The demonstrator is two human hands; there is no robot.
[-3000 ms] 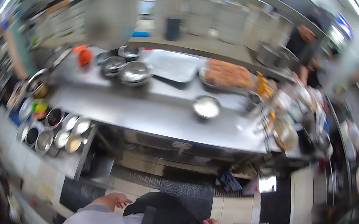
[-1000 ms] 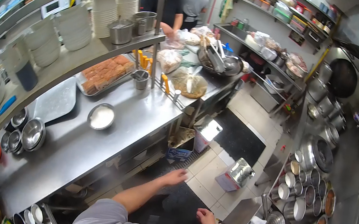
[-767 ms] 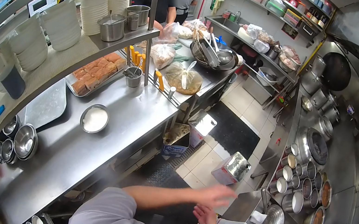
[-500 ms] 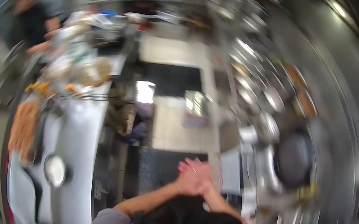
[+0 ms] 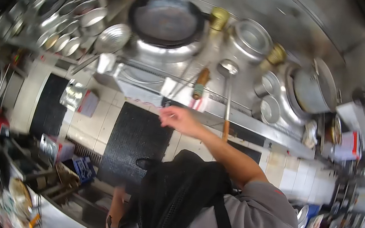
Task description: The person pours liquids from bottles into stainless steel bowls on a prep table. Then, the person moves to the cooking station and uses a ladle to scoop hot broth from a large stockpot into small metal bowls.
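My right hand (image 5: pixel 180 120) reaches out at the front edge of the cooking range, fingers loosely apart and nothing seen in them. Just beyond it lies a white cloth (image 5: pixel 184 94) with red stripes. A brown-and-green handled tool (image 5: pixel 201 83) rests on the cloth. Further right, a long-handled ladle (image 5: pixel 230 90) lies across the range with its wooden handle over the edge. My left hand (image 5: pixel 119 195) is low beside the black apron, smeared by motion; its fingers are not clear.
A large black wok (image 5: pixel 166 20) sits on the range, with a strainer (image 5: pixel 113 38) and several metal pots to its left. A lidded pot (image 5: pixel 252 38) and a big pot (image 5: pixel 313 87) stand right. A metal tin (image 5: pixel 73 94) and a blue box (image 5: pixel 83 168) are on the floor.
The view has swung right from the steel counter to the range. My hands, together half a second ago, are apart: the right stretched toward the range, the left down by my body.
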